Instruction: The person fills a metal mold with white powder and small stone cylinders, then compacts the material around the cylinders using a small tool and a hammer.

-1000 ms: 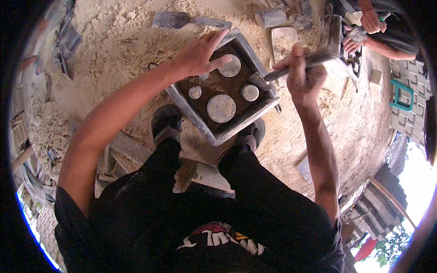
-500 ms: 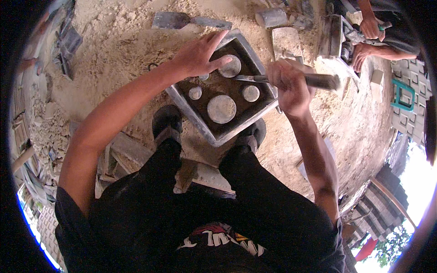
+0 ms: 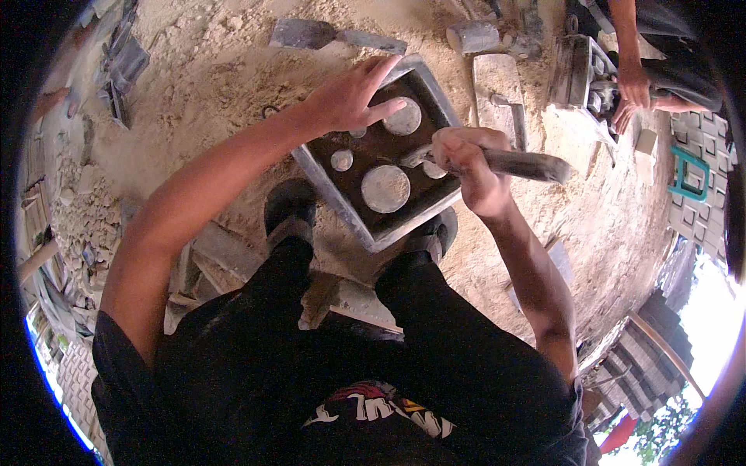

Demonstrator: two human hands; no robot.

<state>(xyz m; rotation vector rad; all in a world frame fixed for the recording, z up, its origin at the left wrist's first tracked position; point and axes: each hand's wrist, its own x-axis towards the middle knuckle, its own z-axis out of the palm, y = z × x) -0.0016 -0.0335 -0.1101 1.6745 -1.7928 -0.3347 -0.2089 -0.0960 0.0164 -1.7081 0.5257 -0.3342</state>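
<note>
Mould tray (image 3: 339, 203) braced, trowel (image 3: 497, 161) applied.
Left hand (image 3: 350, 97) is spread flat at 11 o'clock; right hand (image 3: 465, 163) is clenched around trowel, handle toward 3 o'clock.

No packages, labels, signs or screens show anywhere in view.

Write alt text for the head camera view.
Seen from above, a person's left hand presses on a square grey mould with round grey discs, while the right hand grips a tool handle over it. The mould sits on sandy ground by the person's shoes; another person works at the upper right.
</note>
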